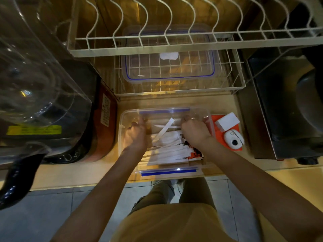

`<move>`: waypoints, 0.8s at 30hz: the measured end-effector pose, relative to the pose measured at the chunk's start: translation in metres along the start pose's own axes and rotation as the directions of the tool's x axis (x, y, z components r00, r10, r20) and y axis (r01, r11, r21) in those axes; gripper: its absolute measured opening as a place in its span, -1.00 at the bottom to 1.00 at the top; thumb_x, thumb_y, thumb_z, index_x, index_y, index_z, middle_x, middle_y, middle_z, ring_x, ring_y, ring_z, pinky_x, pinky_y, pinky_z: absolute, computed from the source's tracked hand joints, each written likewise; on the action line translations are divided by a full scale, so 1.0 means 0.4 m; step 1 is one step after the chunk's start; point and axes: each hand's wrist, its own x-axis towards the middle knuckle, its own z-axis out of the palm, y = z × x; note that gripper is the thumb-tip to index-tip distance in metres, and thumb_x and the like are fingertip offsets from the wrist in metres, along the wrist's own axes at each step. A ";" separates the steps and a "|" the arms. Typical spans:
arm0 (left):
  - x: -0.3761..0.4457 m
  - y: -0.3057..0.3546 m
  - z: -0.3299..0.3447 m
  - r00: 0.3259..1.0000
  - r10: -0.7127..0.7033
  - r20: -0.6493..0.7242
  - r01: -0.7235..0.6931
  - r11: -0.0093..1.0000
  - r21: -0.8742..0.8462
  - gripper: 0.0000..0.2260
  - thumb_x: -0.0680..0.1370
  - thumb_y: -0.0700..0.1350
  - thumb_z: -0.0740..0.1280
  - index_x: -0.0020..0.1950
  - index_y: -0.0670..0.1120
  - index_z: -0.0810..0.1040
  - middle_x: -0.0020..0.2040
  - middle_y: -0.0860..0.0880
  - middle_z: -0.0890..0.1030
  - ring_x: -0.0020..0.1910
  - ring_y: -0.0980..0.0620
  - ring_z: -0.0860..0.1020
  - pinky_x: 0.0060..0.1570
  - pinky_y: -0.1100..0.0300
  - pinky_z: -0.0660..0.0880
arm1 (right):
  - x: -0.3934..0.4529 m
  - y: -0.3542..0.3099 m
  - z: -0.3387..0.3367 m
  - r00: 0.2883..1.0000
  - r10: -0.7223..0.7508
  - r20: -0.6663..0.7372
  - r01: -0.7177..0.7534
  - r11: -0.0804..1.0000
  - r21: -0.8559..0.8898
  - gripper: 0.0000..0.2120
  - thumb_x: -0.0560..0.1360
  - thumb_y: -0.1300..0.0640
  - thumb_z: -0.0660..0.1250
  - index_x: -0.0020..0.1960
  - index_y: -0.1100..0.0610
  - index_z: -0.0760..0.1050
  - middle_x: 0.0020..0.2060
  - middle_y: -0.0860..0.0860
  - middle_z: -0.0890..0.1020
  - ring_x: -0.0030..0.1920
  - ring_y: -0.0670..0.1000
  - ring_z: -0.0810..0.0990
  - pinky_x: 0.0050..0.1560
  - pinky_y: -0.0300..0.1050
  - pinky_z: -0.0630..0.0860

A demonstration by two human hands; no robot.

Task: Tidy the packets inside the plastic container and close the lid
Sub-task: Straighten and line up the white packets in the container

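Clear plastic container (pixel 122 123) open on the wooden counter, at its front edge. Both my hands are inside it. Left hand (pixel 135 135) curled at the left wall; cannot tell what it grips. Right hand (pixel 195 131) clenched over the white packets (pixel 167 152), 1 packet tilted up between my hands. Lid (pixel 169 67) behind the container, on the lower wire rack (pixel 237 82).

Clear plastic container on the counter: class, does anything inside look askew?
Yes. One long white packet sticks up at an angle towards the far wall of the clear plastic container, while the other white packets lie roughly flat in a stack.
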 end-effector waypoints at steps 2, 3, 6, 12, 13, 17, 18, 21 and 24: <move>-0.011 -0.007 0.003 0.999 0.025 -0.040 -0.026 0.999 -0.043 -0.56 0.49 -0.31 0.26 0.31 -0.10 0.21 0.14 -0.25 0.51 0.09 -0.27 0.54 -0.06 -0.06 0.52 | -0.005 0.003 -0.013 1.000 0.021 -0.017 -0.021 1.000 0.010 -0.77 0.52 0.33 0.18 0.12 0.25 0.52 0.06 0.17 0.63 0.04 0.16 0.63 -0.06 -0.02 0.55; -0.017 -0.010 0.005 0.998 0.039 -0.058 -0.043 0.997 -0.068 -0.58 0.49 -0.32 0.26 0.29 -0.10 0.23 0.11 -0.25 0.53 0.07 -0.26 0.55 -0.07 -0.07 0.53 | -0.008 0.005 -0.019 0.999 0.035 -0.029 -0.035 0.999 0.021 -0.80 0.52 0.31 0.19 0.07 0.22 0.55 0.01 0.15 0.66 0.01 0.14 0.64 -0.08 -0.05 0.54; -0.018 -0.015 0.005 0.995 0.049 -0.090 -0.062 0.987 -0.150 -0.57 0.47 -0.29 0.28 0.30 -0.10 0.26 0.05 -0.25 0.59 0.02 -0.27 0.57 -0.07 -0.07 0.53 | -0.015 0.014 -0.040 0.994 0.075 -0.078 -0.068 0.994 0.091 -0.83 0.51 0.20 0.25 0.01 0.16 0.59 -0.04 0.11 0.67 0.01 0.11 0.63 0.02 -0.08 0.49; -0.038 -0.021 -0.007 0.965 0.138 -0.222 -0.234 0.832 -0.502 -0.69 0.45 -0.16 0.27 0.19 -0.03 0.43 0.01 -0.26 0.58 -0.02 -0.26 0.56 -0.02 -0.05 0.55 | -0.040 0.036 -0.074 0.997 0.080 0.003 -0.076 0.935 0.347 -0.81 0.47 0.14 0.34 -0.04 0.26 0.60 -0.09 0.16 0.64 -0.02 0.13 0.60 -0.18 -0.13 0.39; -0.044 -0.020 -0.012 0.936 0.179 -0.302 -0.308 0.833 -0.459 -0.71 0.44 -0.21 0.29 0.16 -0.08 0.49 0.00 -0.25 0.60 -0.03 -0.23 0.57 -0.03 0.04 0.53 | -0.042 0.041 -0.072 0.997 0.072 0.017 -0.073 0.922 0.381 -0.82 0.46 0.16 0.34 -0.06 0.28 0.60 -0.13 0.17 0.64 -0.07 0.13 0.60 -0.20 -0.12 0.39; -0.076 0.003 -0.039 0.673 0.534 -0.512 -0.669 0.734 -0.113 -0.77 0.40 -0.29 0.30 0.03 -0.20 0.62 -0.12 -0.19 0.67 -0.10 -0.10 0.59 -0.07 0.20 0.44 | -0.056 0.053 -0.077 0.995 0.054 0.089 -0.091 0.865 0.493 -0.81 0.46 0.19 0.37 -0.04 0.32 0.60 -0.22 0.16 0.61 -0.20 0.06 0.54 -0.24 -0.09 0.48; -0.078 0.006 -0.035 0.611 0.625 -0.486 -0.722 0.692 -0.017 -0.77 0.40 -0.26 0.29 0.01 -0.17 0.63 -0.14 -0.15 0.68 -0.12 -0.07 0.58 -0.08 0.20 0.44 | -0.061 0.057 -0.083 0.993 0.055 0.105 -0.100 0.859 0.502 -0.81 0.46 0.21 0.36 -0.02 0.32 0.60 -0.17 0.18 0.62 -0.18 0.06 0.54 -0.22 -0.10 0.48; -0.092 0.030 -0.029 0.616 0.764 -0.193 -0.751 0.643 0.148 -0.77 0.39 -0.26 0.34 0.01 -0.12 0.64 -0.08 -0.11 0.68 -0.10 -0.10 0.62 -0.14 0.15 0.56 | -0.081 0.072 -0.109 0.986 0.073 0.147 -0.137 0.861 0.490 -0.79 0.45 0.25 0.35 0.06 0.30 0.59 -0.02 0.19 0.65 -0.05 0.10 0.60 -0.18 -0.12 0.47; -0.096 0.048 0.000 0.722 0.687 0.081 -0.692 0.715 0.105 -0.74 0.52 -0.22 0.19 0.14 -0.10 0.58 0.10 -0.11 0.62 0.11 -0.10 0.55 0.07 0.04 0.51 | -0.100 0.098 -0.136 0.992 0.091 0.086 -0.122 0.856 0.502 -0.72 0.43 0.35 0.31 0.12 0.27 0.59 -0.05 0.05 0.60 0.02 0.07 0.56 -0.32 -0.33 0.35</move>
